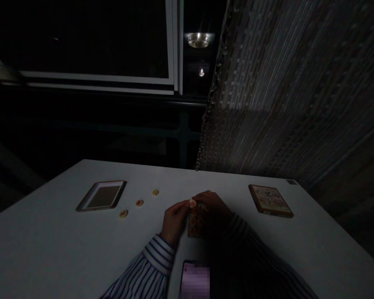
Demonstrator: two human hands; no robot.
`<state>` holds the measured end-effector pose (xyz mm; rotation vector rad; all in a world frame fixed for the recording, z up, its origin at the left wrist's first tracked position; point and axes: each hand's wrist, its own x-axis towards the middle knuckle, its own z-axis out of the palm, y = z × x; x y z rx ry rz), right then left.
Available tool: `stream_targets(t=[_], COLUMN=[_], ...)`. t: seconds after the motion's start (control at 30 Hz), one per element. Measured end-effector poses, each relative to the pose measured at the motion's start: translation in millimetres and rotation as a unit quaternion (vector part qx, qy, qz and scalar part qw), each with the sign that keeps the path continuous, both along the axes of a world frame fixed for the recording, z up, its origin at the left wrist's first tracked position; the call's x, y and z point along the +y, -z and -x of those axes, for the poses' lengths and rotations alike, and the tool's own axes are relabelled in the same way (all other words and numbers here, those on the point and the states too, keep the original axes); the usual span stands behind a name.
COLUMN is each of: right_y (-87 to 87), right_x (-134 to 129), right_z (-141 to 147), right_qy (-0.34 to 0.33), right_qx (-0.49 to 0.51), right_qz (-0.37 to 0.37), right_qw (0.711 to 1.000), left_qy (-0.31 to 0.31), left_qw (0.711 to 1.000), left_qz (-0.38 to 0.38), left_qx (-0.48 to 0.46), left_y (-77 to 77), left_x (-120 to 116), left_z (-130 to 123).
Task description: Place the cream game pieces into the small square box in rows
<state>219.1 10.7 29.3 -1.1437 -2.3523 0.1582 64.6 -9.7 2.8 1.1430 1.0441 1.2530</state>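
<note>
Near the middle of the table a small box of Chinese chess pieces [192, 229] lies between my hands, with round pieces bearing red characters in rows. My left hand [174, 222] is at its left side, thumb and fingers pinching a Chinese chess piece [193, 203] at the far end of the rows. My right hand [216, 203] curves round the far and right sides of the box, gripping it; dark shadow hides most of its fingers. Three loose pieces lie to the left: a near one [123, 214], a middle one [139, 203] and a far one [155, 192].
An open shallow tray or lid [118, 200] lies at the left of the white table [81, 249]. A flat box with a printed cover [271, 200] is on the right. A phone [195, 280] lies at the near edge. Behind hang a bead curtain [262, 83] and a dark window.
</note>
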Motion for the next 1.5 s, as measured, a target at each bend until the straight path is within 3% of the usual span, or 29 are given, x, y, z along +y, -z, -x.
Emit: stream_targets(t=[0.4,0.67,0.87,1.03,1.5], right_y=[1.9,-0.7,1.1,6.3,4.5], right_x=[2,7,9,13,19], right_z=[1,-6,-7,-9,-2], right_qy=[0.012,0.064,0.069,0.080,0.073], right_qx=[-0.033,-0.108,-0.123,-0.135,-0.216], right_qz=[0.030,0.057,0.059,0.065,0.084], right_qw=[0.999,0.990,0.988,0.986,0.970], left_qy=[-0.014,-0.102,-0.090,-0.090,-0.084], left_qw=[1.000,0.988,0.968,0.946,0.950], left_qz=[-0.010,-0.039,-0.098,-0.131,-0.113], left_qx=[-0.004,0.106,0.212,0.281,0.278], left_y=[4.8,17.2,34.9,38.0,34.6], left_x=[1,6,7,6,6], left_z=[0,8,9,8,8])
